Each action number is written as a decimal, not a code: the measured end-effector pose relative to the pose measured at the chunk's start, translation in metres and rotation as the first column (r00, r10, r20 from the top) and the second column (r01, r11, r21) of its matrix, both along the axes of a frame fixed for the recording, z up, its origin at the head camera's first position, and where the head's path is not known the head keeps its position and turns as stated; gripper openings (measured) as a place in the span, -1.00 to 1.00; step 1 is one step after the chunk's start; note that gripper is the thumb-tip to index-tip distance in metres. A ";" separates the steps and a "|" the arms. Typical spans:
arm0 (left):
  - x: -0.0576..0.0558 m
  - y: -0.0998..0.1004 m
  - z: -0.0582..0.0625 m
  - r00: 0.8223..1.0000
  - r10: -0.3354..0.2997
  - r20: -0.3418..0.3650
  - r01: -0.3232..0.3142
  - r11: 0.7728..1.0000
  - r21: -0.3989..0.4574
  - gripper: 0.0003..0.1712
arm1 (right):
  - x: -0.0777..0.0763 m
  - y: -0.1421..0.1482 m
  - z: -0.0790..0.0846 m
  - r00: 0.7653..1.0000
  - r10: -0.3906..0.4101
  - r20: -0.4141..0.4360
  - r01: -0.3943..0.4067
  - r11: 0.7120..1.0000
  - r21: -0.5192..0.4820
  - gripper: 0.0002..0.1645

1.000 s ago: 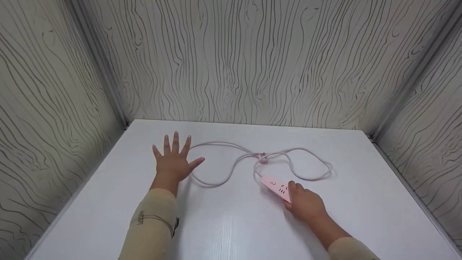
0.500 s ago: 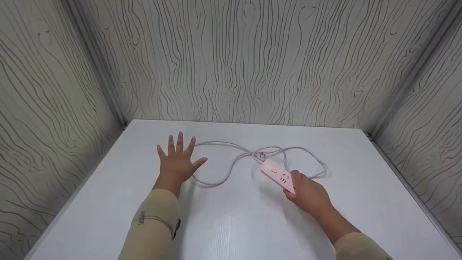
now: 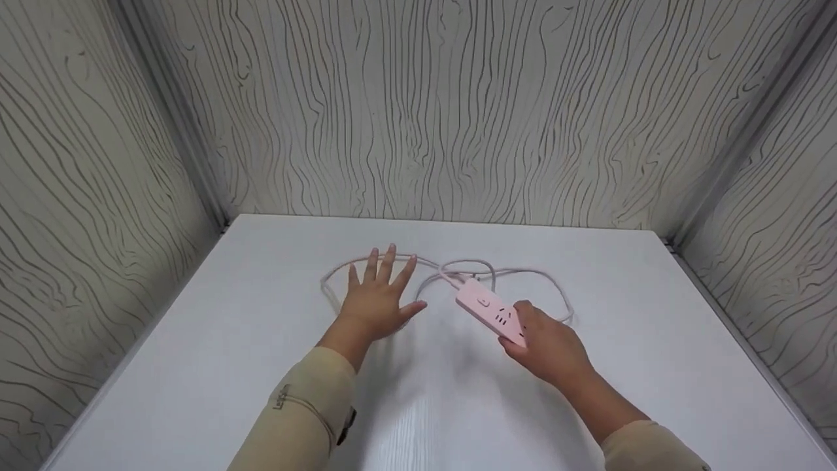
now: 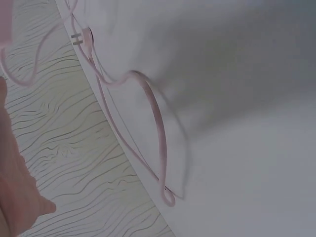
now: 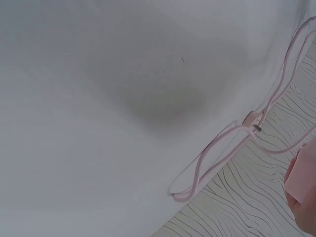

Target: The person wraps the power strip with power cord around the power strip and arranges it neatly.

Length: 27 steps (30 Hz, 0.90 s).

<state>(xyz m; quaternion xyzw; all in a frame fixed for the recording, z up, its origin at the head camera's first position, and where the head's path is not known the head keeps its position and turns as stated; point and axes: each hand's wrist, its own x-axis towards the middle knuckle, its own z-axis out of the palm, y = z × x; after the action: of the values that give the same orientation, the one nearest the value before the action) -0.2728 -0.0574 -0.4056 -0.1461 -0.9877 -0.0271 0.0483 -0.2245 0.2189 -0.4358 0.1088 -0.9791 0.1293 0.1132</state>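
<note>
My right hand [image 3: 552, 343] grips the near end of a pink power strip [image 3: 480, 304], held above the table with its sockets and switch facing up. The strip's pink cord [image 3: 546, 273] runs from its far end and lies in loops across the table. In the left wrist view, the cord's plug [image 4: 87, 40] with metal prongs rests beside the loops. My left hand [image 3: 376, 304] is held palm down with fingers spread, over the left loop, and holds nothing. Part of that loop is hidden beneath it.
The white table [image 3: 216, 386] has its far edge close to a wood-grain patterned wall [image 3: 418, 118]. Similar panels stand at the left and right, with grey posts [image 3: 176, 111] in the corners.
The power strip has been raised and shifted slightly left in my right hand, drawing the cord's near part along. My left hand has moved right, towards the strip, fingers still spread.
</note>
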 end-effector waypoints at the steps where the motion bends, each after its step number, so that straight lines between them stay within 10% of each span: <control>1: 0.001 0.003 0.000 1.000 -0.013 0.011 0.013 0.999 0.031 -0.11 | 0.001 -0.001 0.001 1.000 0.002 -0.002 -0.002 1.000 -0.008 -0.37; 7: 0.004 0.010 0.003 0.983 -0.108 0.147 0.057 0.948 0.313 -0.11 | 0.007 -0.010 0.004 0.999 0.031 -0.033 -0.032 0.999 -0.029 -0.38; 16: 0.001 0.017 0.004 0.948 -0.250 0.196 0.031 0.684 0.728 -0.04 | 0.012 -0.022 0.007 0.995 0.057 -0.080 -0.065 0.991 -0.113 -0.38; 18: 0.001 0.019 0.004 0.944 -0.262 0.202 -0.004 0.601 0.799 -0.03 | 0.012 -0.024 0.008 0.996 0.053 -0.068 -0.062 0.989 -0.137 -0.37; 24: -0.002 0.026 0.003 0.901 -0.402 0.162 -0.101 0.169 0.980 -0.22 | 0.014 -0.030 0.011 0.998 0.056 -0.031 -0.061 0.978 -0.199 -0.36; 27: -0.002 0.030 0.005 0.897 -0.422 0.130 -0.113 0.065 0.991 -0.29 | 0.014 -0.034 0.012 0.998 0.058 -0.015 -0.060 0.973 -0.222 -0.35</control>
<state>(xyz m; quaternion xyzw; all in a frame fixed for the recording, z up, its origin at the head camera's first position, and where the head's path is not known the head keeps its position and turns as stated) -0.2748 -0.0269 -0.4003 -0.1734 -0.6689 -0.7198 -0.0662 -0.2102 0.1847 -0.4240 0.1249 -0.9543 0.2410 0.1248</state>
